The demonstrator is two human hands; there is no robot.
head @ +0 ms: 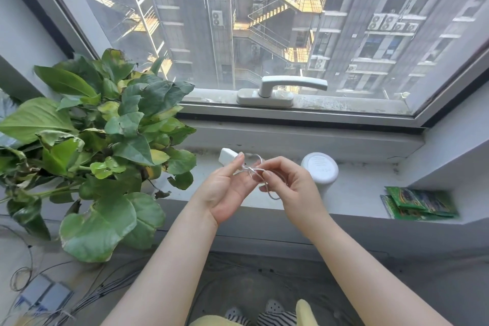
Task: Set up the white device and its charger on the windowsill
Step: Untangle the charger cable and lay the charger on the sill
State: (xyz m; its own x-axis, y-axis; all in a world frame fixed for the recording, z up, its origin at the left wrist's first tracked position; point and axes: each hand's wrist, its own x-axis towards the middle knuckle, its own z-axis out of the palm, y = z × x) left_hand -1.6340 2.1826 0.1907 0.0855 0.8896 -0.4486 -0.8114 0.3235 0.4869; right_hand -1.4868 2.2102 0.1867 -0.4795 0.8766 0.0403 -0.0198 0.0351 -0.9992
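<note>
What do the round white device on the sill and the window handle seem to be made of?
The white device looks like matte plastic: smooth, even white, soft sheen, no seams visible. The window handle seems to be painted or coated metal, pale grey with crisp cast edges, though plastic cannot be ruled out.

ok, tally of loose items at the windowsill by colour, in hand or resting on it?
White: 3 - square plastic charger plug, thin cable, round cylindrical device
Green: 3 - leafy potted plant, two foil packets
Total: 6
</note>
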